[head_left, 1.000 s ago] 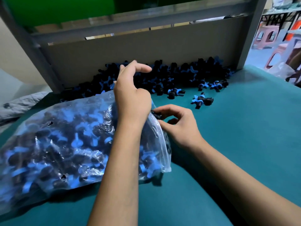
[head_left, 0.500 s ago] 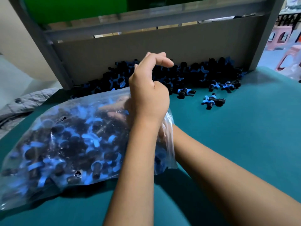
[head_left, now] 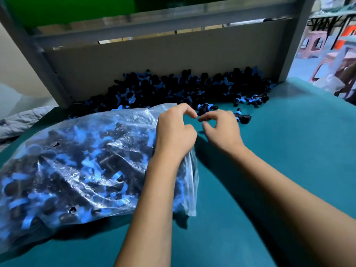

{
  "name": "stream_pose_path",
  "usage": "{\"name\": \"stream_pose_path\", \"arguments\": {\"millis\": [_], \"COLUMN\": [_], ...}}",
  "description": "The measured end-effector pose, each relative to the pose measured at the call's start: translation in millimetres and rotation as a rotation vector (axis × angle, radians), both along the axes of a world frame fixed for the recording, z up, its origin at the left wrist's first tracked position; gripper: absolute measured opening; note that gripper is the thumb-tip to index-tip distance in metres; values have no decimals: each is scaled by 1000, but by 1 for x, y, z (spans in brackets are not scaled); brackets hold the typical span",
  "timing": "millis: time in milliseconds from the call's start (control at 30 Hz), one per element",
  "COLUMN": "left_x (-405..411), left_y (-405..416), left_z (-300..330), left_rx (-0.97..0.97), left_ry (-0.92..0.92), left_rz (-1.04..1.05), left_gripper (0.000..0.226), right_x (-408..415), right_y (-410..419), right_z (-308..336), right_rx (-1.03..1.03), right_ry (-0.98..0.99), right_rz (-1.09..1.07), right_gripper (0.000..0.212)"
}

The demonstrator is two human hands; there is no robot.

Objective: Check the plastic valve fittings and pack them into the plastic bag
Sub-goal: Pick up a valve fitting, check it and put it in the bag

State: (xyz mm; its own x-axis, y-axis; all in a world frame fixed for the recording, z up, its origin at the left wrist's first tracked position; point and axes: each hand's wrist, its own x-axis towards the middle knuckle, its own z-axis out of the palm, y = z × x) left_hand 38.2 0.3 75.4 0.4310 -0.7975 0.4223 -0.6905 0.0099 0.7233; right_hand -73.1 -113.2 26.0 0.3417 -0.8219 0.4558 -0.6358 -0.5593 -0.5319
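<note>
Single view, head-worn, wide-angle. The table (head_left: 289, 170) is looked down on from close above and forward toward the grey back panel (head_left: 154, 64). Both forearms are seen entering from the bottom edge.

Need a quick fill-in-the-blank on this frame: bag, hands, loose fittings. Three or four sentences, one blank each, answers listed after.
1. The clear plastic bag lies on the ____ side of the table.
2. The table surface is ____ in colour.
3. The left hand rests on the bag's open end, while the right hand holds ____.
4. The loose pile of fittings sits against the grey ____ at the back.

Missing words: left; teal; nothing; board
</note>
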Motion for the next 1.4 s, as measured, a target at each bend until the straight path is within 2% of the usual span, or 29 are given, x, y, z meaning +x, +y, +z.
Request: {"name": "stream_pose_path", "arguments": {"millis": [133, 200, 467, 567, 633, 700, 767, 833, 900, 1000, 1100, 1233, 1400], "left_x": [-10, -14, -13, -11, -10, -8, -5, -3, -3, -3, -4, -5, -5], "left_y": [-3, -7, -8, -10, -11, -11, -12, -13, -14, -14, -12, -11, -10], "left_z": [-6, -8, -18, -19, -20, -22, -25, -26, -27, -27, -25, -24, -22], "left_rx": [-33, -68, -38, -51, -53, -26, 22, 61, 82, 80, 73, 55, 54], "left_ry": [38, 86, 196, 205, 199, 183, 173, 170, 170, 194, 209, 259, 335], "left_rz": [-79, -114, -110, -95, -77, -49, -39, -41, -41, -61, -90, -73, -91], "left_gripper": [41, 41, 41, 41, 39, 38, 35, 31, 32, 26, 10, 9, 12], "right_x": [-31, -38, -47, -49, -50, -48, -46, -47, -50, -55, -56, -52, -49], "right_y": [-17, -17, -6, -3, 0, 4, 8, 12, 15, 17, 18, 19, 21], "right_z": [-14, -20, -13, -17, -18, -17, -14, -12, -12, -14, -16, -22, -26], "right_rx": [59, 63, 53, 1, 23, 144, 385, 682, 953, 1225, 1280, 1101, 937], "right_ry": [361, 403, 210, 126, -61, -349, -730, -1087, -1299, -1469, -1473, -1275, -1174], "right_rz": [-249, -231, -160, -146, -106, -54, 24, 155, 262, 382, 478, 526, 504], "right_gripper": [40, 30, 10, 13, 18, 15, 11, 18, 20, 18, 19, 36, 27]}}
